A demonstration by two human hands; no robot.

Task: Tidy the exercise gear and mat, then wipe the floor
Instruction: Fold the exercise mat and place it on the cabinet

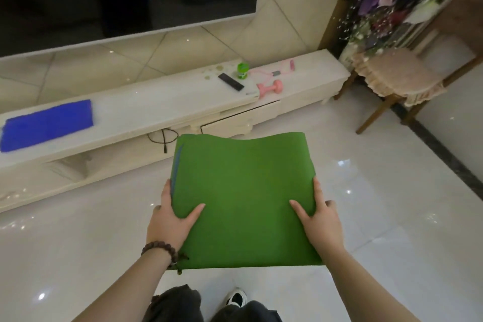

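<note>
A folded green exercise mat (243, 191) is held up above the glossy white floor, in front of me. My left hand (170, 219) grips its left edge, thumb lying on top. My right hand (317, 217) grips the right edge the same way. A pink dumbbell (270, 87) and a pink resistance band (277, 70) lie on the white TV stand (156, 107) at the far right. A blue cloth (47, 125) lies flat on the stand's left part.
On the stand also sit a black remote (231, 81) and a green bottle (242, 70). A black cable (164, 138) hangs under the stand. A wooden chair (397, 83) with a frilled cushion stands at the right. My shoe (236, 297) shows below.
</note>
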